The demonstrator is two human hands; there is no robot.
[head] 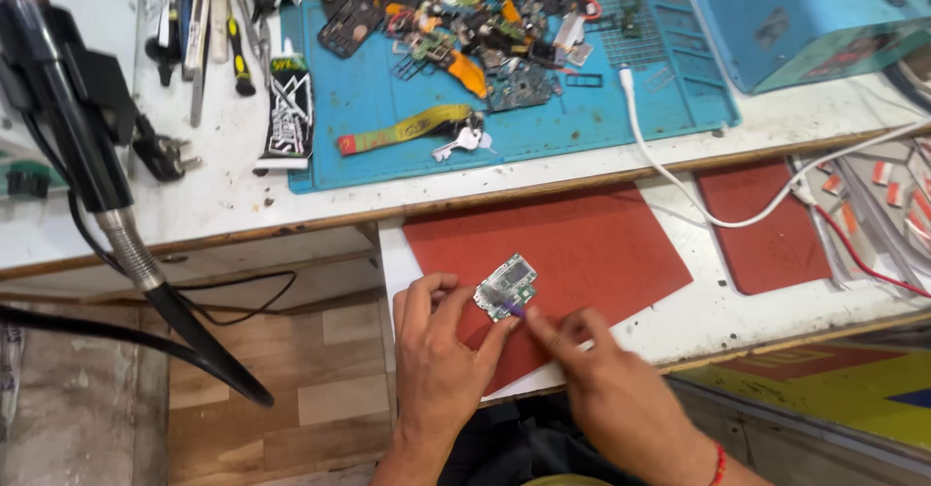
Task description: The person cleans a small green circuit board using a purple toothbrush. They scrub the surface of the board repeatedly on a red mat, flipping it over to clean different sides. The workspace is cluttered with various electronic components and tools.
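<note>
- The left hand (438,350) grasps a small circuit board (505,286) by its near edge, on a red mat (592,243) near the table's front.
- The right hand (606,374) pinches a thin purple tool (512,307) against the board.
- Far: blue mat (543,127) heaped with parts.
- Left: wooden floor (320,379).

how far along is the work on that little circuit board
Done: the bare circuit board is out of any casing and lies on the red mat. In hand: the left hand steadies it while the right hand works a small purple-tipped tool at its edge. Left: no housing is near it; loose parts remain heaped on the blue mat.
</note>
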